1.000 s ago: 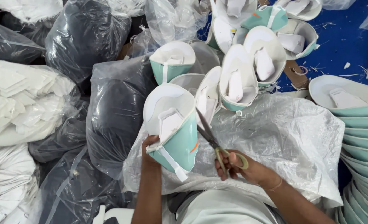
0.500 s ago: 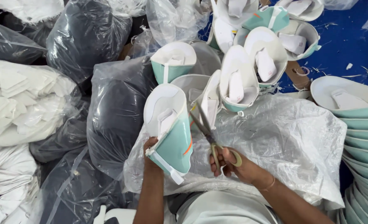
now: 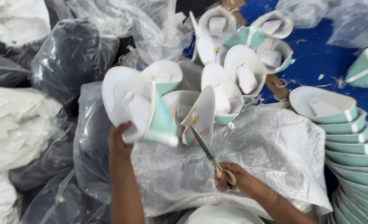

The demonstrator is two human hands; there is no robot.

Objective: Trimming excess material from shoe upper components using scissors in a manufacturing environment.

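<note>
Clear plastic sack (image 3: pixel 275 153) as landmark: white-and-teal shoe upper (image 3: pixel 138 110) held up over its left edge, clenched in left hand (image 3: pixel 119 141). Scissors (image 3: pixel 209 155), grasped by right hand (image 3: pixel 238 182) over sack's middle, angle up-left, tips just right of upper; left hand nearer.

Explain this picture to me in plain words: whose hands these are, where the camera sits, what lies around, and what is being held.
There is no machine here, just a person working with bare hands. The camera is worn on the head and looks down. The left hand holds a white and mint-green curved piece. The right hand has scissors in its grip, blades pointing up toward similar pieces. In front lies a clear plastic bag. Right of it is a stack of the same pieces; more sit loose in a heap behind. Dark filled bags lie to the left, on a blue floor.
</note>
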